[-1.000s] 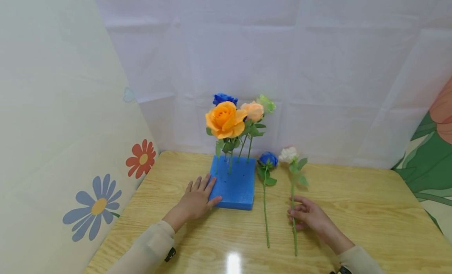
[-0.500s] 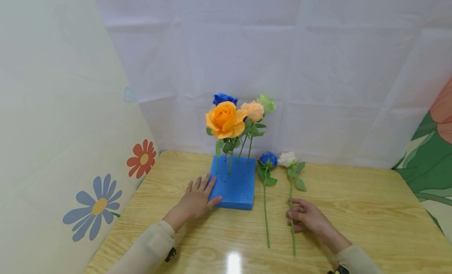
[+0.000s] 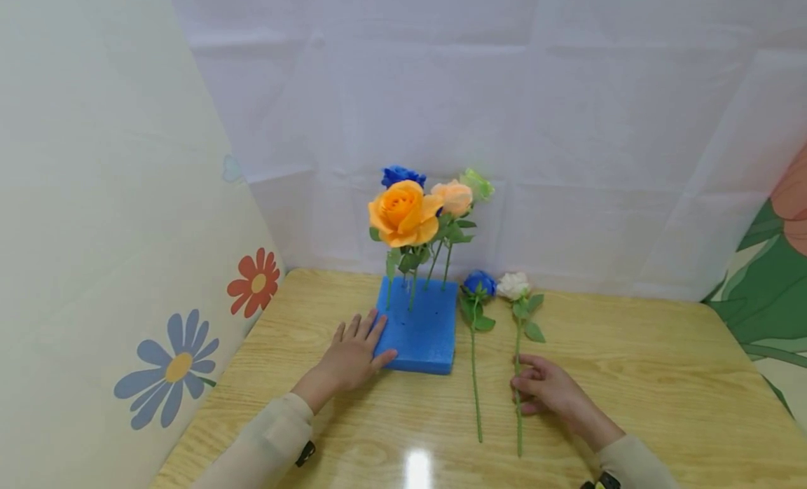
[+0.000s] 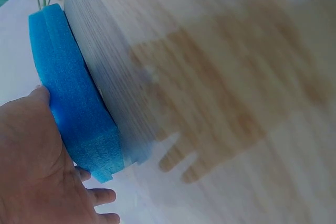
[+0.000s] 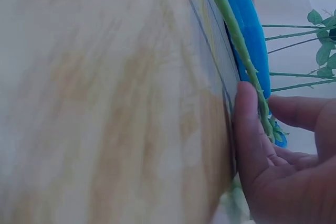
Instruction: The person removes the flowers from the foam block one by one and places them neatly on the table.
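Observation:
My left hand (image 3: 349, 359) lies with fingers spread on the left edge of a blue foam block (image 3: 419, 342). In the left wrist view its thumb (image 4: 41, 95) touches the side of the block. My right hand (image 3: 550, 387) holds the green stem of a white rose (image 3: 513, 286) that lies along the table. The right wrist view shows this stem (image 5: 231, 24) passing between thumb and fingers. Just left of it a blue rose (image 3: 479, 284) lies roughly parallel, its stem pointing towards me.
Upright in the block's back half stand an orange rose (image 3: 403, 212), a peach rose (image 3: 452, 197), a pale green rose (image 3: 477, 184) and a blue rose (image 3: 403, 176). A white cloth (image 3: 567, 125) hangs behind the wooden table (image 3: 630, 363). A flower-printed panel (image 3: 208, 251) borders the left.
The white rose has shifted slightly left with my right hand, its stem swinging closer to parallel with the blue rose. My left hand and the block have stayed still.

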